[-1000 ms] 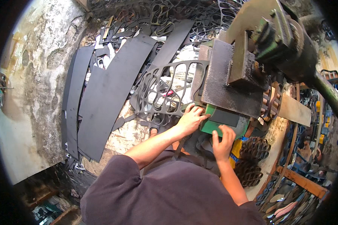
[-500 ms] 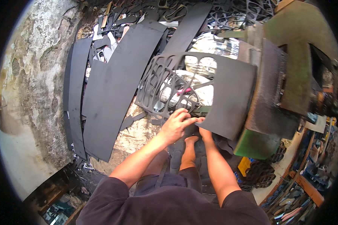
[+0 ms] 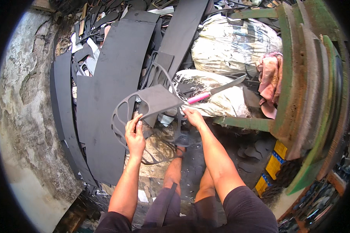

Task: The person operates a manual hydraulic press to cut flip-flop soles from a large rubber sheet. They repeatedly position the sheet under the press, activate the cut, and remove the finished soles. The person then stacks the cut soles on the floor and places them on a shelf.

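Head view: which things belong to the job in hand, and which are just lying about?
Job in hand:
- dark cut-out sheet
- left hand, holding it
- right hand, at its corner

Apparently just lying about, untouched:
- pink-handled knife
- pink cloth
- white sack
- large dark sheet

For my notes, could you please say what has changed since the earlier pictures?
The perforated dark sheet has moved left, clear of the green machine. The left hand and right hand, close together before, are now apart, the left gripping the sheet's edge. The pink-handled knife is uncovered. The broad dark sheets stayed put.
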`<action>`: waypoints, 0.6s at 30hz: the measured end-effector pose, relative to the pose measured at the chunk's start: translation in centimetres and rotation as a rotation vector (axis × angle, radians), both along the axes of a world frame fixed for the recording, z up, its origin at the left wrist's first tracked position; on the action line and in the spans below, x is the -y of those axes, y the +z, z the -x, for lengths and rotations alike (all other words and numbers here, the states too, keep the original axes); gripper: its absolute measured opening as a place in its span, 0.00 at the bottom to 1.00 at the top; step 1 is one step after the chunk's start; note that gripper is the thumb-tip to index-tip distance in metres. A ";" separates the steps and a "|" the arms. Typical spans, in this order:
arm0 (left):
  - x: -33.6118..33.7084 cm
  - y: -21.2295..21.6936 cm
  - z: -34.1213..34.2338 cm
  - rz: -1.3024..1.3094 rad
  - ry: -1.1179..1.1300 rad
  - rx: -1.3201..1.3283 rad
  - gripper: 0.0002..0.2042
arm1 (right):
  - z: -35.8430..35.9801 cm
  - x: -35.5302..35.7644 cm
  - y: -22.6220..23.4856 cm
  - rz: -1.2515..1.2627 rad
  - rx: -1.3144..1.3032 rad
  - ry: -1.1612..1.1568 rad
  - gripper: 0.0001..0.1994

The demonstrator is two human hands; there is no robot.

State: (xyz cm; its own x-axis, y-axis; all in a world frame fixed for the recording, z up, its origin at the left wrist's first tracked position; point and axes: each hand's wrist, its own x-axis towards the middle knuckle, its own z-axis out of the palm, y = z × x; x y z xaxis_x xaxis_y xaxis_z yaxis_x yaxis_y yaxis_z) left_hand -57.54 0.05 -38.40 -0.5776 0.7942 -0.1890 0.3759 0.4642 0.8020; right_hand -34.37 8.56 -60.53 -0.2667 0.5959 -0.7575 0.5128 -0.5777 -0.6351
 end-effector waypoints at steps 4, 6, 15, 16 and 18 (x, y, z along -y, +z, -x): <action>-0.6 -1.7 -0.1 -0.064 0.135 0.255 0.10 | -3.2 -4.1 -9.3 0.082 0.339 -0.596 0.32; -1.0 -2.1 -0.5 -0.042 0.075 0.245 0.09 | -3.6 -6.1 -9.7 -0.033 0.564 -0.525 0.40; -5.9 -9.5 -6.6 -0.115 -0.358 -0.005 0.07 | -5.2 -2.8 7.3 -0.771 0.601 -0.537 0.15; -6.1 -11.9 -7.2 -0.121 -0.386 0.031 0.06 | -6.4 -2.0 9.6 -0.725 0.563 -0.486 0.16; -7.1 -14.0 -8.6 -0.103 -0.484 -0.015 0.07 | -7.7 0.6 14.7 -0.507 0.393 -0.436 0.18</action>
